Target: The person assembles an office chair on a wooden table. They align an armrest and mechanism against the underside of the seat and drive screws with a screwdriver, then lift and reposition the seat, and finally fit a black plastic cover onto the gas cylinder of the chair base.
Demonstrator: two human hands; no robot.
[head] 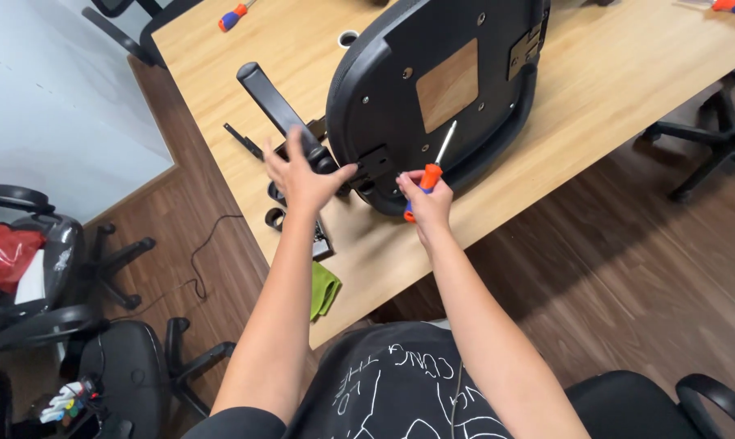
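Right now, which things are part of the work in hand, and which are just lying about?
In hand:
- left hand on armrest
- right hand holding orange screwdriver
- chair seat

Lying about:
- spare screwdriver
- green cloth
- floor cable

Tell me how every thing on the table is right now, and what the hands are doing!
Chair seat: upside down on the wooden table.
Armrest: against the seat, gripped by the left hand.
Screwdriver: held in the right hand, tip up.
Green cloth: lying at the table edge.
Second screwdriver: lying unused.

Chair seat [432, 89] on table [628, 73], armrest [282, 110] left
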